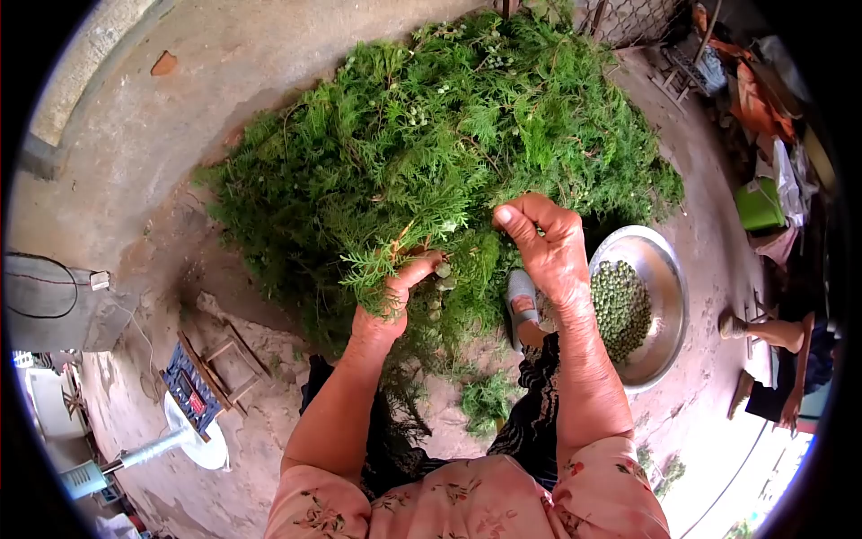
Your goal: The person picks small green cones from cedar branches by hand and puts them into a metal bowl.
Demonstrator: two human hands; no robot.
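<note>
From the head camera, the left hand (398, 296) has its grip clamped on a leafy sprig (384, 266) at the near edge of a large heap of green branches (431, 144), with pale round cones (444, 269) right by its thumb. The right hand (555, 251) is raised just beside it, thumb and forefinger tips together; whether anything small is pinched between them I cannot tell. To the right, on the floor (714, 269), a metal basin (675, 310) holds many small green cones (620, 310) gathered toward its left side, near the right forearm. For work like this, the left hand would do well to hold the stem firmly just behind the cones, turning them clear of the foliage, while the right takes each at its base with the fingertips, so the stem does the resisting and leafy bits are less likely to come along. Carrying the right hand low over the basin's rim should save spills. As for writing, a red patch on the dark blue stool (184, 386) at left may be a label, but it is too small to read; no brand is legible on the green bag (759, 205) at right either.
</note>
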